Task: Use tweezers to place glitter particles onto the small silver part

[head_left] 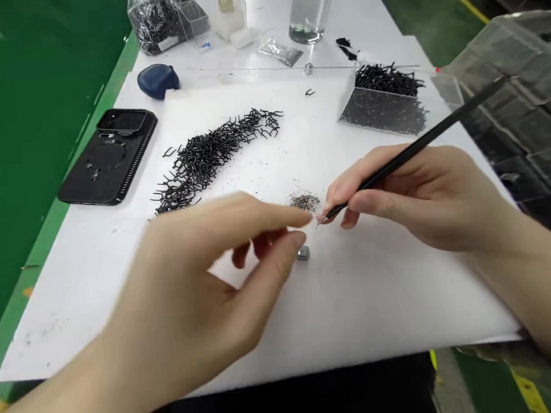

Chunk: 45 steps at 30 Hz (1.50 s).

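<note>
My right hand (430,198) grips a slim black pen-like tool (416,147); its fine pale tip points down-left, close to my left index fingertip. My left hand (213,271) is held over the white sheet, thumb and index finger a little apart, with nothing visible between them. Just beyond the fingertips lies a small heap of tiny brownish grains (305,201). A small silvery metal block (303,253) sits beside my left thumb tip. Farther left spreads a pile of black forked pieces (207,154), its near end partly hidden behind my left hand.
A black phone (105,159) and a dark blue rounded object (158,81) lie at the left. At the right stands a clear box (383,110) of black pieces. Behind are a bag of black pieces (160,19), a small plastic packet (280,51) and a glass of clear liquid (312,8).
</note>
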Each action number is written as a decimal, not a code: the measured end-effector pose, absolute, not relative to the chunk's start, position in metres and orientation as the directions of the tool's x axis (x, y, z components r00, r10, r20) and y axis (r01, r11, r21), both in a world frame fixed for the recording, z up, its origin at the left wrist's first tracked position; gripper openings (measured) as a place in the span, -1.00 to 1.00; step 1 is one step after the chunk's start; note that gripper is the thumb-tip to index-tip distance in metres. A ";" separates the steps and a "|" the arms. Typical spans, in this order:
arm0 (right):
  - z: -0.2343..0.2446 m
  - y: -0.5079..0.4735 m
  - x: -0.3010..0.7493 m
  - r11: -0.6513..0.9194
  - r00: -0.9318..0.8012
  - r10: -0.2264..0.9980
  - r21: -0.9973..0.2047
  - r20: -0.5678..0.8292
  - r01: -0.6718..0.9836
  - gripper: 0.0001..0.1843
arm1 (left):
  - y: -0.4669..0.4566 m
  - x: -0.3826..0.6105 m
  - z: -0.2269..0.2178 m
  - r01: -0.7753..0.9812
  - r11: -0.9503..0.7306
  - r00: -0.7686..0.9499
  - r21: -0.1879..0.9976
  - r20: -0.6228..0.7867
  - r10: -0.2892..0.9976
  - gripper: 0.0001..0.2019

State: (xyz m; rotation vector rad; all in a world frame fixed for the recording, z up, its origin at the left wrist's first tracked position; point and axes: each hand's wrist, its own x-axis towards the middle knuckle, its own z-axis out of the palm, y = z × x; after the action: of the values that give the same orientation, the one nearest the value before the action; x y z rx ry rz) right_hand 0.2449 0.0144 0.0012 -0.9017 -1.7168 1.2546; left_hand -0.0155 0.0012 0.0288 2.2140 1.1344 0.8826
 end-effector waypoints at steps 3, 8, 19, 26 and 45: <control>0.001 0.013 0.244 0.252 -0.482 0.853 -0.966 0.198 0.050 -0.76 | 0.000 -0.005 0.024 0.483 -0.537 0.508 0.692 0.278 0.815 -0.84; -0.002 0.011 0.244 0.230 -0.528 0.838 -0.966 0.136 0.116 -0.76 | 0.002 -0.002 0.005 0.488 -0.520 0.519 0.701 0.246 0.819 -0.80; -0.002 0.012 0.240 0.335 -0.597 0.788 -0.918 0.148 0.214 -0.81 | 0.003 0.002 0.004 0.568 -0.568 0.549 0.595 0.240 0.801 -0.94; -0.002 0.012 0.243 0.313 -0.593 0.793 -0.928 0.137 0.203 -0.75 | 0.002 0.001 0.004 0.578 -0.575 0.552 0.579 0.241 0.798 -0.96; -0.002 0.010 0.239 0.265 -0.541 0.833 -0.942 0.115 0.208 -0.78 | 0.003 0.001 0.000 0.586 -0.579 0.548 0.568 0.249 0.799 -0.97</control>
State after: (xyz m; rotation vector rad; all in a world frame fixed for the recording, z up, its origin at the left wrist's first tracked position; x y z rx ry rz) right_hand 0.2392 0.0102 -0.0019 -0.9392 -1.9153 1.2876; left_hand 0.0012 0.0029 -0.0002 2.3659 1.1251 0.6877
